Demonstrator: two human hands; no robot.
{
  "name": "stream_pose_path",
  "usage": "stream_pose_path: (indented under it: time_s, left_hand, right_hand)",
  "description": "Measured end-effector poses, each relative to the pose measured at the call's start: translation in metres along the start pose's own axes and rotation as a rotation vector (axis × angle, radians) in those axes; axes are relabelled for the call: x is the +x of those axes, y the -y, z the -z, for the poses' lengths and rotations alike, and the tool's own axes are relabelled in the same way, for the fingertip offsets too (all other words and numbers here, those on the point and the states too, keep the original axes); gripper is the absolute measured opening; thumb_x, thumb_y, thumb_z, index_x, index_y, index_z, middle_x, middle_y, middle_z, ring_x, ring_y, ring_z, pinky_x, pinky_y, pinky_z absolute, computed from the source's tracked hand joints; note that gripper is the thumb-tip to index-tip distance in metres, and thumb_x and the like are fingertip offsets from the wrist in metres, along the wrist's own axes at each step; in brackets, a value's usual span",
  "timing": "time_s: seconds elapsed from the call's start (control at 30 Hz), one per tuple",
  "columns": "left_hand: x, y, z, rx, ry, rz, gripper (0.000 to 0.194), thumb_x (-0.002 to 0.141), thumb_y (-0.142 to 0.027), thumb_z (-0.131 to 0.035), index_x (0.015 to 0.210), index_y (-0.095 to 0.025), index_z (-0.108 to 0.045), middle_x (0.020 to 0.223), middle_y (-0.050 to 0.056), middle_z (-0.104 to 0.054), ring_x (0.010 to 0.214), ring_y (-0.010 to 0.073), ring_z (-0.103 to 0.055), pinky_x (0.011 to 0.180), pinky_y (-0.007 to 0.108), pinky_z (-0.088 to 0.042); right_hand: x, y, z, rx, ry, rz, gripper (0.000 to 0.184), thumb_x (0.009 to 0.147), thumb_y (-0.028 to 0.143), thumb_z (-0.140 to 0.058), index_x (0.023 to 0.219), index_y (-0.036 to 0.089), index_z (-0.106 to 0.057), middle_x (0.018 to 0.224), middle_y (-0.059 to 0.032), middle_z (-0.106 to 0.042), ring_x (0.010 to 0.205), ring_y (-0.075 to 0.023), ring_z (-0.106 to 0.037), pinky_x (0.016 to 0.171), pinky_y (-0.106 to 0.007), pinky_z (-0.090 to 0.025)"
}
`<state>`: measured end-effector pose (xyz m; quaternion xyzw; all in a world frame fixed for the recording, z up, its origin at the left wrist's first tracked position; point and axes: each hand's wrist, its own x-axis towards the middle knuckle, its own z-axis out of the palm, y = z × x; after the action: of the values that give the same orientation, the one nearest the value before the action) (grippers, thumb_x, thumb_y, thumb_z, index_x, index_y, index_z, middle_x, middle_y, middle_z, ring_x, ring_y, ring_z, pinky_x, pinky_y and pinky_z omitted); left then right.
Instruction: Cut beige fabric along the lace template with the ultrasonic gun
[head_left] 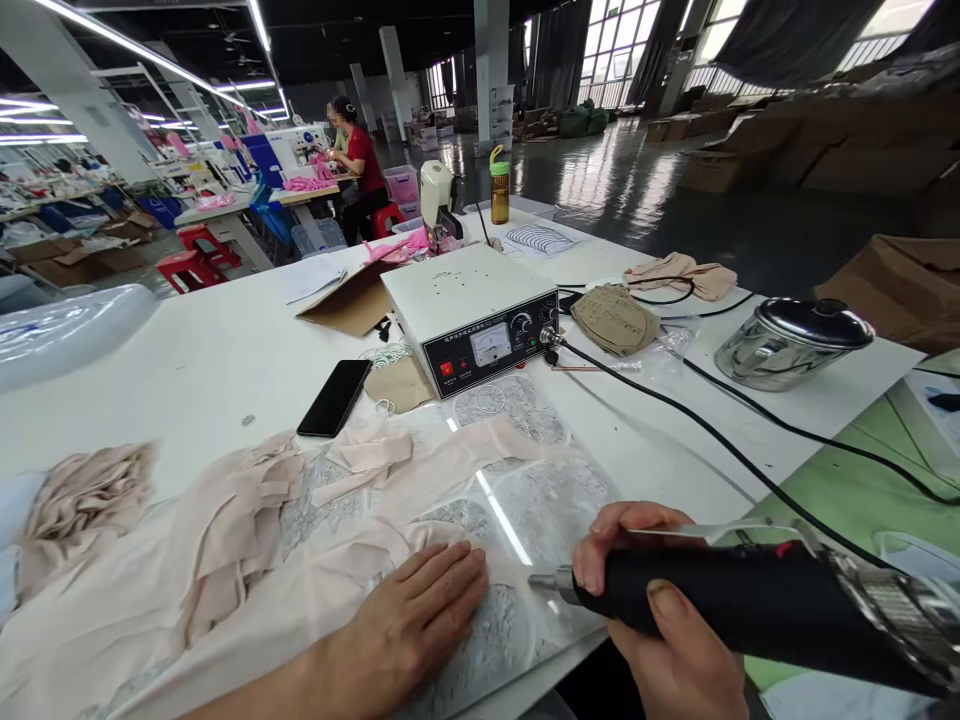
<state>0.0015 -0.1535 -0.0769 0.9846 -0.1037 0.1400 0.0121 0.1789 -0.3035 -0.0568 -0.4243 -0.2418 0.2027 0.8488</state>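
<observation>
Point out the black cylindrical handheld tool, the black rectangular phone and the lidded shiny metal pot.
Black cylindrical handheld tool [757, 605]: head view, middle of its black body.
Black rectangular phone [334, 398]: head view, middle of its upper face.
Lidded shiny metal pot [781, 347]: head view, its side wall.

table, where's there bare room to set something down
The widest bare patch of table lies between the plastic bag and the phone, beyond the fabric. A smaller one lies between the clear sheet and the near cable. It is crowded in front, with the fabric, left hand, right hand and tool, and around the box.
</observation>
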Motion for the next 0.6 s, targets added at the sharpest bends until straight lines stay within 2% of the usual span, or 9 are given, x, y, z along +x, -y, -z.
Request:
stream_pose_path:
  time_s: [0.1, 0.23, 0.37, 0.6]
  left_hand:
    - [-0.001, 0.001, -0.001, 0.001, 0.023, -0.004, 0.033, 0.101, -0.016, -0.039, 0.127, -0.007, -0.057, 0.127, 0.015, -0.062, 0.124, 0.0254, -0.055, 0.102, 0.039, -0.051]
    - [-0.003, -0.001, -0.001, -0.03, 0.052, 0.02, 0.032, 0.1, -0.015, -0.042, 0.127, -0.006, -0.057, 0.122, 0.017, -0.064, 0.122, 0.0301, -0.056, 0.096, 0.042, -0.055]
    - [-0.001, -0.004, -0.002, -0.065, 0.075, 0.043, 0.032, 0.098, -0.016, -0.046, 0.127, -0.005, -0.055, 0.114, 0.018, -0.065, 0.12, 0.0326, -0.056, 0.094, 0.046, -0.055]
    - [0.01, -0.009, -0.003, -0.105, 0.023, 0.114, 0.034, 0.095, -0.022, -0.052, 0.125, -0.007, -0.055, 0.103, 0.015, -0.065, 0.111, 0.0317, -0.061, 0.095, 0.048, -0.054]
  right_hand:
    - [-0.004, 0.0, 0.004, -0.01, 0.011, -0.039, 0.021, 0.083, 0.042, -0.062, 0.094, 0.025, -0.059, 0.081, 0.0004, -0.057, 0.056, -0.012, -0.058, 0.053, -0.03, -0.049]
    - [-0.01, 0.004, 0.008, -0.044, 0.001, -0.076, 0.024, 0.083, 0.045, -0.061, 0.096, 0.025, -0.057, 0.082, -0.0003, -0.056, 0.059, -0.0134, -0.057, 0.056, -0.032, -0.049]
    - [-0.014, 0.009, 0.009, -0.059, 0.015, -0.132, 0.022, 0.08, 0.041, -0.063, 0.093, 0.024, -0.057, 0.076, -0.0021, -0.056, 0.058, -0.0164, -0.057, 0.053, -0.034, -0.05]
    - [-0.013, 0.012, 0.009, -0.025, 0.071, -0.117, 0.022, 0.082, 0.04, -0.063, 0.098, 0.027, -0.059, 0.08, -0.0018, -0.058, 0.059, -0.0149, -0.059, 0.056, -0.033, -0.051]
